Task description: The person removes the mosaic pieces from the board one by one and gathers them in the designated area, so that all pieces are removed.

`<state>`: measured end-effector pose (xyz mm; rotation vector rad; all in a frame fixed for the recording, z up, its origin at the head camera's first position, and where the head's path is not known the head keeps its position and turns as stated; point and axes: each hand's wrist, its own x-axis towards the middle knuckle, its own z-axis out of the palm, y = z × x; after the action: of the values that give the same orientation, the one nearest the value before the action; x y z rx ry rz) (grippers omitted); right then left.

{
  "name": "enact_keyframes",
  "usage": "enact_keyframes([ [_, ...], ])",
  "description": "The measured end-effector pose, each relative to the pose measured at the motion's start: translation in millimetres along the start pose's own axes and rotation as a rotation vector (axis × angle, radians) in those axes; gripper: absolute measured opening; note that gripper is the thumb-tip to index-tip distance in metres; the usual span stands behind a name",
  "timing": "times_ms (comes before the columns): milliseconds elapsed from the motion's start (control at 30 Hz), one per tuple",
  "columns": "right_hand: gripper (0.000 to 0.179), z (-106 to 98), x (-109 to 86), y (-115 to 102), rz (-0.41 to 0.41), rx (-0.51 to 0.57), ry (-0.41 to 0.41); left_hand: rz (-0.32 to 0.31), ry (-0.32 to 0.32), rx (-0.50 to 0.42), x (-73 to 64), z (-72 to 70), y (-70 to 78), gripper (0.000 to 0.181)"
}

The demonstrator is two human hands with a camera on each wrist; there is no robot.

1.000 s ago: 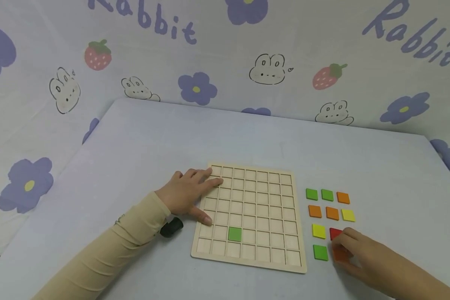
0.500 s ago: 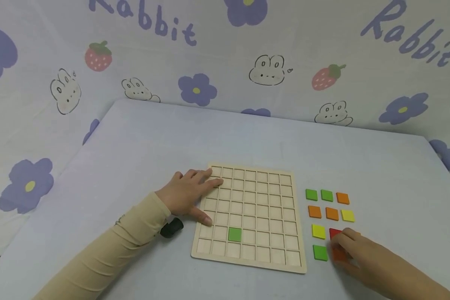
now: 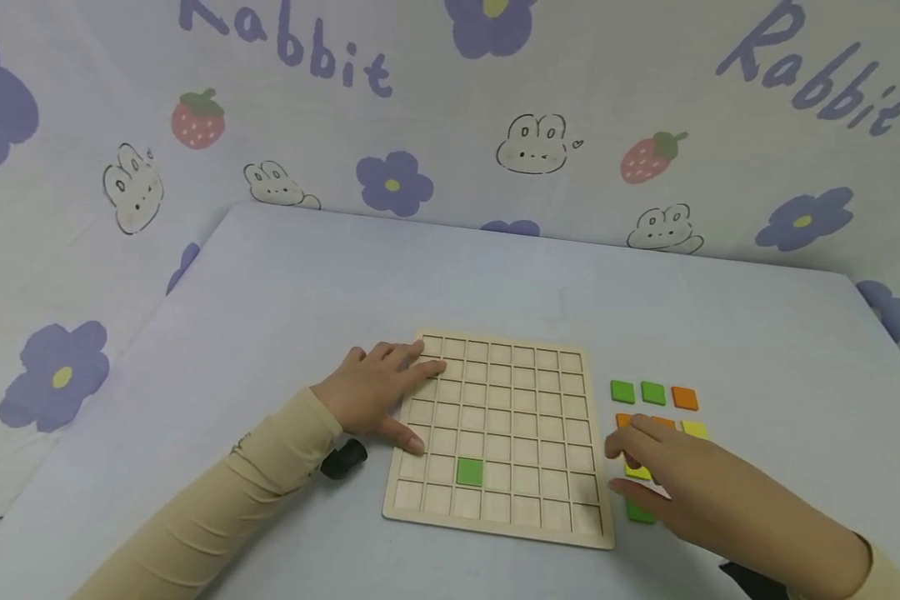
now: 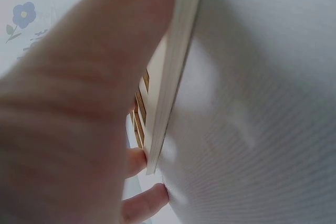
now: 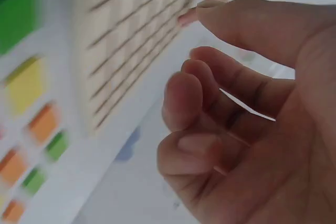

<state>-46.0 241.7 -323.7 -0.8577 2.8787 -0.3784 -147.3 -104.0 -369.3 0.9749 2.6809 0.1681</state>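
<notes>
A square wooden grid board (image 3: pixel 512 423) lies on the table with one green tile (image 3: pixel 470 472) in a cell near its front. Spread fingers of my left hand (image 3: pixel 367 392) rest on the board's left edge, the thumb lower down on the same side. My right hand (image 3: pixel 690 479) hovers just right of the board, above the loose tiles. Its fingers are loosely bent, and the right wrist view shows nothing between thumb and fingers. Beneath it, a yellow tile (image 3: pixel 637 472) and a green tile (image 3: pixel 640 512) are partly covered. Tiles further right are hidden by the hand.
Behind the right hand lie two green tiles (image 3: pixel 622 392), an orange tile (image 3: pixel 685 398) and a yellow tile (image 3: pixel 694 430), with more orange ones partly covered. A black object (image 3: pixel 344 459) sits under the left wrist. A patterned cloth (image 3: pixel 307 125) hangs behind the table.
My right hand has left the red tiles and moved left towards the board, over the yellow and green tiles. My left hand has stayed at the board's edge.
</notes>
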Motion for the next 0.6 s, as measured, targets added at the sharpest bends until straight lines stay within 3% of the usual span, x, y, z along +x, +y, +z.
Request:
enact_keyframes([
  [100,0.025,-3,19.6,-14,-0.127,0.01,0.056,0.009,0.017,0.021,0.9,1.0,-1.1,0.102],
  [200,0.023,-3,40.3,-25,-0.171,0.035,0.016,0.013,0.027,0.035,2.2,1.8,-1.7,0.102],
  [433,0.024,13,73.1,-41,-0.199,0.183,-0.173,0.001,0.015,0.028,1.0,-0.8,0.4,0.102],
  [600,0.029,34,89.0,-50,-0.184,0.228,-0.231,-0.017,-0.004,0.015,1.1,0.9,-0.1,0.104],
])
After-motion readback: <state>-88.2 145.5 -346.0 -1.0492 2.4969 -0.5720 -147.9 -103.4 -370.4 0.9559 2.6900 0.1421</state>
